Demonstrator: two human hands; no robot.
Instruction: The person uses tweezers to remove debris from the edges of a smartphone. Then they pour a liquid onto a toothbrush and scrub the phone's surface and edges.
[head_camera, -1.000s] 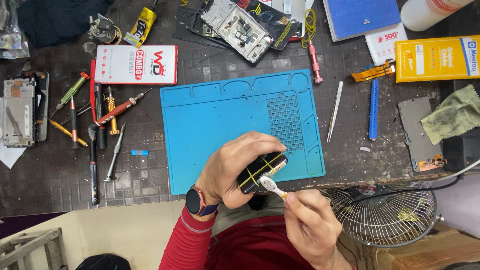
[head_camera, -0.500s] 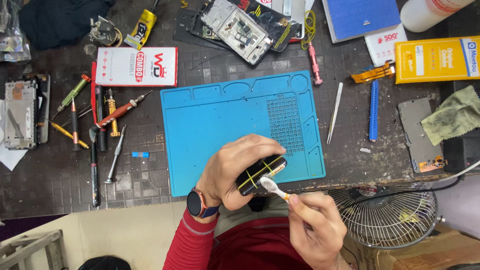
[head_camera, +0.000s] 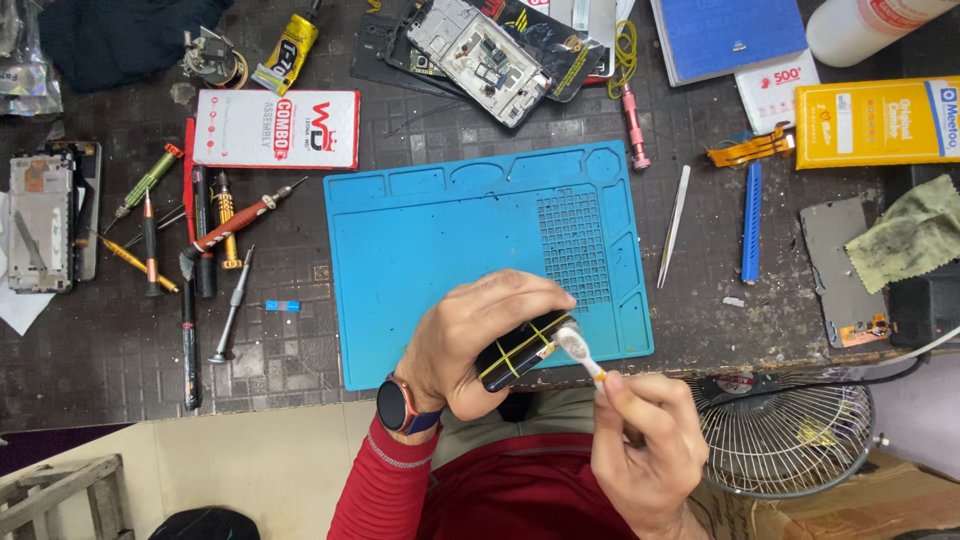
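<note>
Left hand (head_camera: 480, 340), wearing a watch (head_camera: 398, 405) at the wrist, is closed around a small black block (head_camera: 520, 348) banded with yellow lines; the block is held just over the counter's (head_camera: 100, 340) near edge, at the lower rim of the blue mat (head_camera: 450, 240). Right hand (head_camera: 645, 445), just right of and below the left, is pinched on the handle of a white brush (head_camera: 578, 348), whose head is laid against the block's right end. The step in hand is judged to be the cleaning of that end of the block. What the block is cannot be told.

Beyond the hands, past the mat, an opened phone frame (head_camera: 478, 60) is seen. To the far left of the left hand, screwdrivers (head_camera: 215, 235) lie side by side, with a white box (head_camera: 275, 128) beyond them and a second phone frame (head_camera: 40, 220) at the counter's edge. To the right and beyond the right hand lie tweezers (head_camera: 675, 225) and a blue tool (head_camera: 751, 222), with a yellow box (head_camera: 875, 122) and a green cloth (head_camera: 915, 240) farther off. A wire fan guard (head_camera: 790, 430) stands just right of the right hand, below the counter's edge.

The next stroke is judged to call for a firm grip on the block and light pressure, so that the bristles stay on the end face and do not slip off.
</note>
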